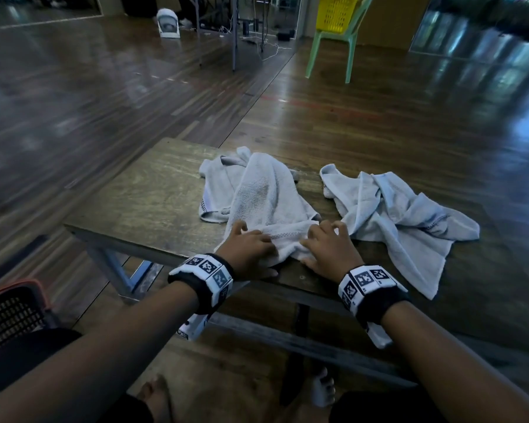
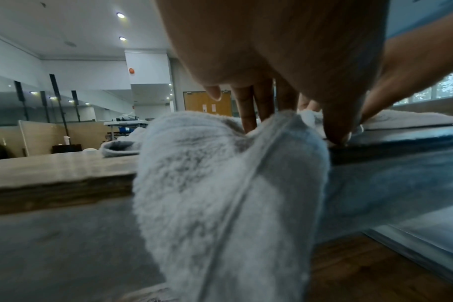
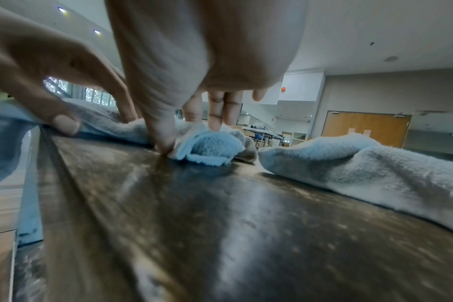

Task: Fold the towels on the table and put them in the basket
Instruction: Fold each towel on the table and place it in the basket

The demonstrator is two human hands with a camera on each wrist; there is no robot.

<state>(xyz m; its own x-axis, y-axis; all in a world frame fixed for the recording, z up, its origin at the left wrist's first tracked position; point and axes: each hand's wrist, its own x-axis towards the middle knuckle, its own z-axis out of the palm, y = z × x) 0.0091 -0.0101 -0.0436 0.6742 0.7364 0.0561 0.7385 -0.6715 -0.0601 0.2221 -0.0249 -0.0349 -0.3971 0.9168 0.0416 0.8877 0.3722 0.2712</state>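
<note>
A pale grey towel (image 1: pixel 266 196) lies crumpled in the middle of the wooden table (image 1: pixel 141 193), its near end at the front edge. My left hand (image 1: pixel 251 248) pinches that end on the left, where a fold (image 2: pixel 220 183) hangs over the table's edge. My right hand (image 1: pixel 330 248) pinches the same end on the right, thumb and fingers around a small fold (image 3: pixel 207 147). A second towel (image 1: pixel 403 215) lies bunched at the right, partly over the front edge. Another towel (image 1: pixel 214 181) shows behind the middle one. A dark basket (image 1: pixel 9 312) with an orange rim stands at the lower left.
The left part of the table is bare wood. A yellow basket (image 1: pixel 336 12) sits on a green chair (image 1: pixel 330 47) far across the wooden floor. A small white fan (image 1: pixel 168 22) and stand legs are at the back. My bare feet show under the table.
</note>
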